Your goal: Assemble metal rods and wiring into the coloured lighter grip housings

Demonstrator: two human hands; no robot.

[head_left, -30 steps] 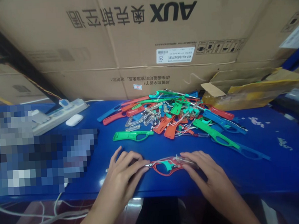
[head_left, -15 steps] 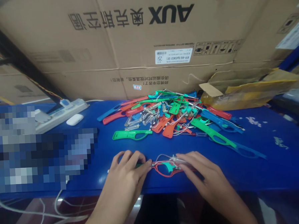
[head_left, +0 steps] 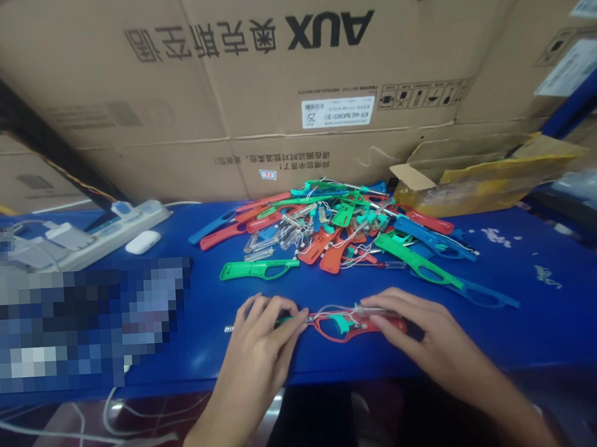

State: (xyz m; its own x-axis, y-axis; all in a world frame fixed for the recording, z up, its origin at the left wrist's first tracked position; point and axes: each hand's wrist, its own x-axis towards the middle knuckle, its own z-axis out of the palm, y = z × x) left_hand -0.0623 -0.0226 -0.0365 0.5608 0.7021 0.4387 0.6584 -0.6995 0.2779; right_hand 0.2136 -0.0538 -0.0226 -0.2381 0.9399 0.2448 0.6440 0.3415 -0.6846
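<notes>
A red lighter half-shell [head_left: 331, 337] lies near the table's front edge, with a teal trigger [head_left: 340, 324] and a thin white wire [head_left: 327, 308] in it. My left hand [head_left: 265, 333] pinches the shell's narrow end around a barrel, whose metal tip [head_left: 228, 329] sticks out to the left. At the handle end, my right hand [head_left: 416, 316] grips a clear lighter fuel tank [head_left: 372, 310] between thumb and fingers, just over the shell. Whether the tank is seated in the handle cannot be made out.
Beyond my hands is a heap of lighter parts, including a green half-shell [head_left: 251, 270] and orange ones [head_left: 332, 256]. A small carton [head_left: 477, 191] stands right of it. A power strip [head_left: 128, 226] and white case [head_left: 143, 241] lie left. Large cardboard [head_left: 183, 116] rises behind.
My right hand has shifted slightly right, and more of the red handle end shows beneath it. The metal tip shows further out left of my left hand. The view has moved a little.
</notes>
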